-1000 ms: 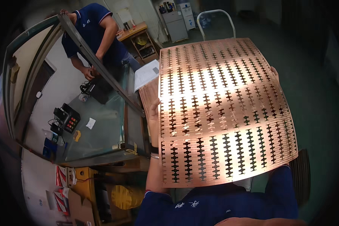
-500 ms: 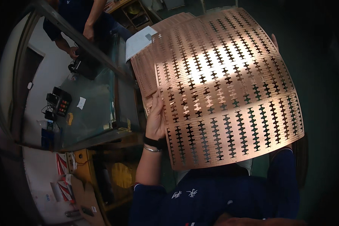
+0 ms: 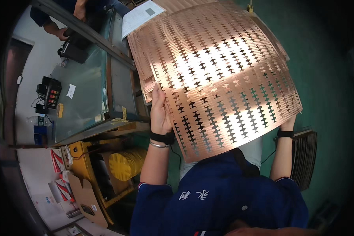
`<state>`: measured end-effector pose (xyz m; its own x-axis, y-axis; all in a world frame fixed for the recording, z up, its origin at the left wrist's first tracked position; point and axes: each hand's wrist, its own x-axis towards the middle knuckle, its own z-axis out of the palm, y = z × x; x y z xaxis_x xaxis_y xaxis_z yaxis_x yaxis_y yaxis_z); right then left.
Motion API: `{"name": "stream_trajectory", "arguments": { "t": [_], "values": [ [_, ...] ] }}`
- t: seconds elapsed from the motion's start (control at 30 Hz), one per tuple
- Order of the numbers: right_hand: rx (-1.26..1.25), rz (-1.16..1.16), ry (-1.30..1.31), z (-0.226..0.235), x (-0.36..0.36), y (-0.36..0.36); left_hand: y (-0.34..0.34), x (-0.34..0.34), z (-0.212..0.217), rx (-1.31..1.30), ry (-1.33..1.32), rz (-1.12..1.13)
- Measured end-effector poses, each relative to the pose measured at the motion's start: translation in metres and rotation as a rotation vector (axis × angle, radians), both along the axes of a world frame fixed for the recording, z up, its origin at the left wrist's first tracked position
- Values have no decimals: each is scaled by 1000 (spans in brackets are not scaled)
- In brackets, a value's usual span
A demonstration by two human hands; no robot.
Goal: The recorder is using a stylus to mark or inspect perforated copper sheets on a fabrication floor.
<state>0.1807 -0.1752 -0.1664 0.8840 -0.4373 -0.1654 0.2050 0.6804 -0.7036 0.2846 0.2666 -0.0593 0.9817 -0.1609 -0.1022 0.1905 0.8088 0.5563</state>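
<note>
A large, thin copper-coloured sheet (image 3: 224,88) with rows of wavy cut-outs is tilted in front of my body, a bright glare across its middle. My left hand (image 3: 161,112) grips its left edge, thumb showing along the rim and the other fingers hidden. At the near right corner my right hand (image 3: 289,122) holds the sheet, most of its fingers out of sight underneath. Behind and beyond it lies a stack of similar copper sheets (image 3: 137,61), with a white paper (image 3: 141,19) on top at the far left.
On the left stands a glass-topped bench (image 3: 82,98) with a small black keypad device (image 3: 53,94). Another person's hand (image 3: 62,33) is at a black box there. Below sits a yellow frame (image 3: 80,153) with a yellow roll (image 3: 126,163). A dark ribbed stack (image 3: 304,157) stands at my right.
The copper sheet has come down nearer the stack and tipped flatter. My right hand has moved from the far right edge to the near right corner. The view has shifted.
</note>
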Motion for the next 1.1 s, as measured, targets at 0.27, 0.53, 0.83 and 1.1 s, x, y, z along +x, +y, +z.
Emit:
{"name": "stream_trajectory", "arguments": {
  "t": [0.27, 0.53, 0.83, 1.1],
  "values": [
    [-51, 16, 140, 57, -23, 29, -4, -5, -19, 42, 57, 58],
    [-397, -129, 243, 67, -31, 30, -4, -10, -31, 123, 53, 78],
    [-659, -203, 274, 84, -32, 36, -7, -10, -34, 288, 22, 135],
    [-702, -226, 265, 92, -37, 37, -12, -9, -33, 401, 54, 203]
  ]
}}
